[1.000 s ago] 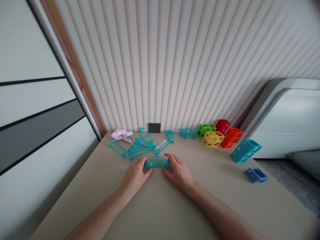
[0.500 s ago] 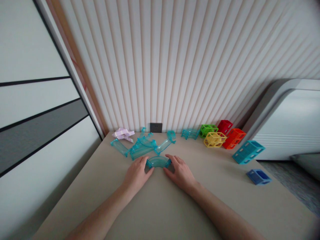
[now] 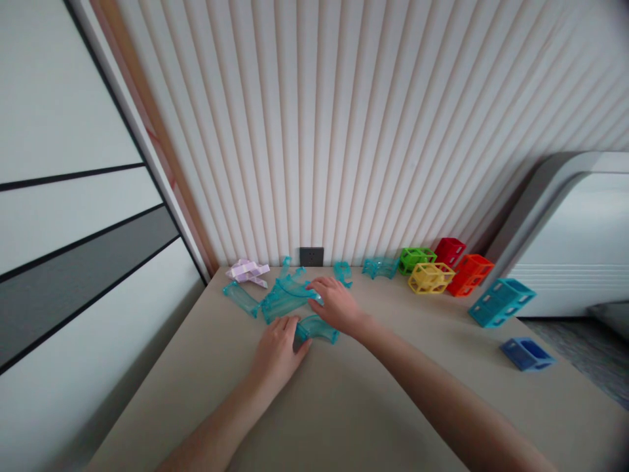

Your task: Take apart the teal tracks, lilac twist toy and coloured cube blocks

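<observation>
My left hand [image 3: 278, 347] grips the left end of a curved, see-through teal track piece [image 3: 319, 328] on the table, thumb in front and fingers behind. Over the back edge of that curve, my right hand [image 3: 337, 305] has its fingers and thumb around another teal track piece [image 3: 317, 297], mostly hidden under the palm. Touching or close by on the left is a heap of teal track pieces [image 3: 285, 303]. A straight teal piece [image 3: 240, 299] slants off the heap's left side.
Purple-and-white strips [image 3: 246, 270] lie at the back left. Teal pieces [image 3: 381, 267] sit along the wall near a black socket [image 3: 311, 256]. To the right stand green [image 3: 417, 259], yellow [image 3: 430, 278], red [image 3: 449, 250], orange [image 3: 470, 274], teal [image 3: 501, 303] and blue [image 3: 527, 354] block frames.
My right hand has let go of the curved piece's right end and moved up to a piece by the heap. The curved piece has turned slightly, its right end nearer me.
</observation>
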